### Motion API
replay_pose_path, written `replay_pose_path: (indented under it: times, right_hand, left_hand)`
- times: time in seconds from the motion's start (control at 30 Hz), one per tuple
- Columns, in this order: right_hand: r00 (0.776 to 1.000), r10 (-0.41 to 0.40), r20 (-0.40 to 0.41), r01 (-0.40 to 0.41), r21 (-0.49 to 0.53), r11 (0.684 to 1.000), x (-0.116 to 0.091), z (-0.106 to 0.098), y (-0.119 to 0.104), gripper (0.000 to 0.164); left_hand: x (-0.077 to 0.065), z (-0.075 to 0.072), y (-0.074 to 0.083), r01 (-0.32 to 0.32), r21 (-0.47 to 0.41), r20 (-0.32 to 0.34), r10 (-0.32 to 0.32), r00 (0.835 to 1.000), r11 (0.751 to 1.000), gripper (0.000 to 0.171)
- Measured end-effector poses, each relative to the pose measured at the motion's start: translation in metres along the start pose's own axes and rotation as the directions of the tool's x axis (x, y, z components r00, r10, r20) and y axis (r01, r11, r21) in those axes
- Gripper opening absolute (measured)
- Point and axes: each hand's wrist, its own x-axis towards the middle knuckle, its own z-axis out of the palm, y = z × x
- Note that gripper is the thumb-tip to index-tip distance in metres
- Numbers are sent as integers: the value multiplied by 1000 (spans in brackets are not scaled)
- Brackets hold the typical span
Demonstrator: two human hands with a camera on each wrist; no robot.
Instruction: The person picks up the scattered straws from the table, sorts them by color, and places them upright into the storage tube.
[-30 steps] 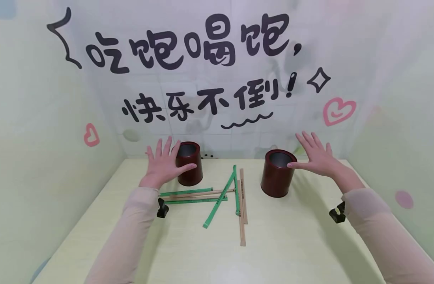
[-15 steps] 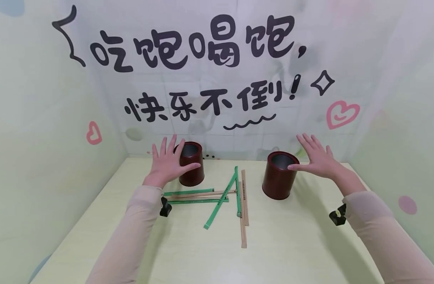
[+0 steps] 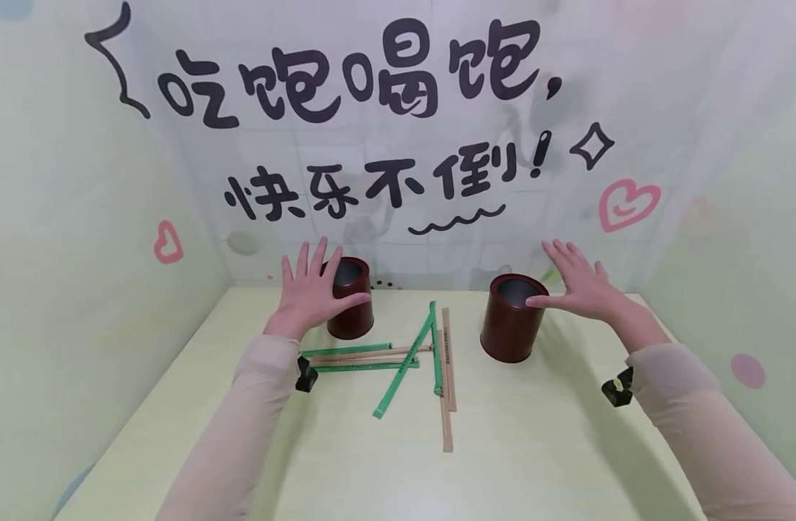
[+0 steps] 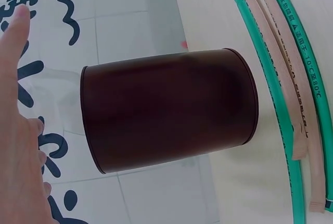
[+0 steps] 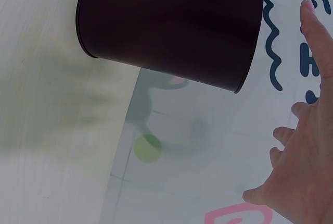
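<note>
My left hand (image 3: 310,293), fingers spread, hovers in front of and above the left dark red canister (image 3: 351,323), covering part of it in the head view. In the left wrist view a gap separates that hand from the canister (image 4: 166,110). At the right, my right hand (image 3: 583,291) is raised with fingers extended beside the other dark red canister (image 3: 507,331). The right wrist view has that hand (image 5: 307,166) apart from the canister (image 5: 171,26). Both canisters stand upright with open tops. Neither hand holds anything.
Several straws in paper sleeves, green (image 3: 398,380) and brown (image 3: 446,427), lie on the pale table (image 3: 359,474) between the canisters, some crossing. A lettered backdrop (image 3: 385,250) rises behind the table. Each sleeve carries a small black device (image 3: 618,388) near the wrist.
The left hand has shifted slightly right and up, its thumb now farther across the canister. The right hand stays nearly where it was. Canisters and straws have not moved; the head view sways slightly.
</note>
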Motion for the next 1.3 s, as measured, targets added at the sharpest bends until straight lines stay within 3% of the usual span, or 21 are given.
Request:
replay_pose_path:
  times: [0.3,0.47,0.6,0.8,0.97,1.13,1.3]
  right_hand:
    - [1000,13,8,-13,27,1000,2,4,3,110]
    - [999,-33,16,31,113,993,9,15,-3,110]
    - [997,-70,23,63,220,974,13,18,-4,111]
    - [997,-32,69,8,320,947,7,18,3,111]
    - [996,-41,77,7,391,920,9,22,3,106]
    - [996,-43,79,2,463,887,11,29,6,103]
    - [996,-36,87,-12,501,865,7,41,9,96]
  left_hand:
    - [1,-1,9,-30,-6,-12,30,999,1000,111]
    - [-4,0,8,-36,-5,-6,36,999,999,112]
    - [-3,-1,12,-57,-15,-24,57,998,998,112]
    - [5,-1,28,-108,-22,-40,107,994,994,111]
    - [10,-7,38,-134,-6,-46,133,990,991,110]
    - [9,-10,48,-156,-7,-48,156,987,988,110]
    - [2,-4,53,-179,-27,-60,177,982,984,112]
